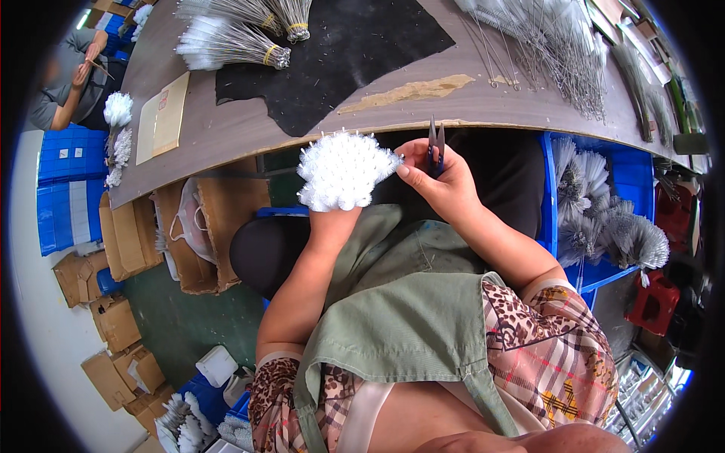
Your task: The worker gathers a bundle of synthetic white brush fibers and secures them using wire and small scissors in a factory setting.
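Observation:
A thick bundle of white-bristled wire brushes (341, 170) is held up in front of the table edge, bristle ends toward me. My left hand (332, 217) grips it from below; the bristles cover its fingers, and only the wrist area shows. My right hand (447, 181) is closed around small dark scissors (436, 145), blades pointing up and away from me. Its thumb and forefinger pinch at the tip of a brush on the bundle's right side. Whether the scissors' blades touch anything is not visible; they stand apart from the bristles.
On the table (294, 151) lie banded brush bundles (234, 45), a black cloth (340, 60) and loose wire brushes (544, 45). A blue bin (642, 177) of brushes stands right. Cardboard boxes (219, 257) stand left, and another person (72, 83) sits at far left.

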Available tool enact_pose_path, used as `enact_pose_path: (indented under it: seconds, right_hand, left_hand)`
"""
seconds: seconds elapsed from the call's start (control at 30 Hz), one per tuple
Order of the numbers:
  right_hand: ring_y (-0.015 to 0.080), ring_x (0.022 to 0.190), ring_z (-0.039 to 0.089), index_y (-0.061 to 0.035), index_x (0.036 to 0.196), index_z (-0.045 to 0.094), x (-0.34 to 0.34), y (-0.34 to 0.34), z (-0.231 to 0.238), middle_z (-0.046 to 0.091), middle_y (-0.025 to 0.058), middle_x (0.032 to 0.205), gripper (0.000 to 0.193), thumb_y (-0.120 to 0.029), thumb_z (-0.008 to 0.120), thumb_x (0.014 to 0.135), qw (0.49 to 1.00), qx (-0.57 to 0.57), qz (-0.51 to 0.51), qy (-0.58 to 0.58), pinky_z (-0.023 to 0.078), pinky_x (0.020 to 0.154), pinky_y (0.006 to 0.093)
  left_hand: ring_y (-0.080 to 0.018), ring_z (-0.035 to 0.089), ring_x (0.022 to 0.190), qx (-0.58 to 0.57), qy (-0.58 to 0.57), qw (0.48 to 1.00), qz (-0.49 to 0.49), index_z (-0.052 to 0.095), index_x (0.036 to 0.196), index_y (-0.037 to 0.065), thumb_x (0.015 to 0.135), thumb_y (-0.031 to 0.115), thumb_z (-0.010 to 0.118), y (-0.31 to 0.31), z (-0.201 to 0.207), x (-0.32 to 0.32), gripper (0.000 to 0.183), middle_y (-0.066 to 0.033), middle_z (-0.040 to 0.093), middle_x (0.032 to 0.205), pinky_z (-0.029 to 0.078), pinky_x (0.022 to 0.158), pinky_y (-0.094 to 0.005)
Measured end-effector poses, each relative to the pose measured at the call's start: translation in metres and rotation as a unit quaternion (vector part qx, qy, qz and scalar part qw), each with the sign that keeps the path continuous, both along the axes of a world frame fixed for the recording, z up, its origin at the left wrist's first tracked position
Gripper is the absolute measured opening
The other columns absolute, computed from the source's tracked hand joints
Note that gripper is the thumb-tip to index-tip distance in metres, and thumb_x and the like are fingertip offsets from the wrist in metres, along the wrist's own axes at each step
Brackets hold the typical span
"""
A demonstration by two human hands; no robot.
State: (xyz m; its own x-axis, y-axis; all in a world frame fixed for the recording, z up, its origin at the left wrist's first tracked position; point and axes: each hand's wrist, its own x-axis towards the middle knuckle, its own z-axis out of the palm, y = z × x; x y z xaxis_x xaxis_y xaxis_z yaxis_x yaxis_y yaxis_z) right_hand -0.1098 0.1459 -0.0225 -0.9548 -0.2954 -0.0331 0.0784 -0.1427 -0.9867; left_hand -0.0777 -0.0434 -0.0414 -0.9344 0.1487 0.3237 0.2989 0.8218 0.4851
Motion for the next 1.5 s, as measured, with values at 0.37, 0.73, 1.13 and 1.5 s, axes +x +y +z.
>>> enact_pose_path:
  seconds: [0.37,0.73,1.13,1.5]
  right_hand:
    - [0.0044,0.080,0.055,-0.0017,0.104,0.060,0.000,0.002,-0.005,0.062,-0.0009,0.089,0.022,-0.007,0.068,0.085,1.000,-0.018,-0.001,-0.008,0.046,0.073,0.0198]
    - [0.0049,0.072,0.051,-0.0023,0.094,0.065,-0.004,0.006,-0.004,0.058,-0.0025,0.078,0.013,-0.007,0.070,0.082,0.998,0.027,-0.041,0.043,0.043,0.065,0.0216]
    - [0.0081,0.066,0.047,-0.0027,0.083,0.063,-0.011,0.010,-0.011,0.052,-0.0010,0.072,0.009,-0.008,0.069,0.082,0.983,0.116,-0.005,0.140,0.040,0.061,0.0237]
    - [0.0019,0.061,0.042,-0.0026,0.091,0.064,-0.011,0.010,-0.007,0.054,-0.0056,0.075,0.010,-0.012,0.065,0.089,0.994,-0.013,0.003,-0.112,0.032,0.055,0.0179]
  left_hand:
    - [-0.0253,0.056,0.112,0.006,0.018,1.000,-0.003,0.061,0.115,0.007,0.082,0.006,0.065,0.001,0.005,0.000,0.034,-0.0081,0.062,0.117,0.041,0.097,-0.0373]
    - [-0.0245,0.054,0.113,0.152,-0.056,0.987,0.001,0.060,0.118,0.007,0.084,0.006,0.062,-0.007,-0.017,0.009,0.034,-0.0082,0.060,0.119,0.040,0.098,-0.0383]
    - [-0.0231,0.054,0.115,0.565,-0.159,0.809,-0.015,0.059,0.121,0.007,0.086,0.009,0.061,0.004,-0.022,0.008,0.035,-0.0082,0.059,0.121,0.041,0.098,-0.0376]
    - [-0.0210,0.056,0.109,0.291,-0.156,0.944,0.021,0.058,0.118,0.005,0.075,-0.002,0.067,0.003,-0.016,0.007,0.044,-0.0079,0.060,0.116,0.044,0.092,-0.0351]
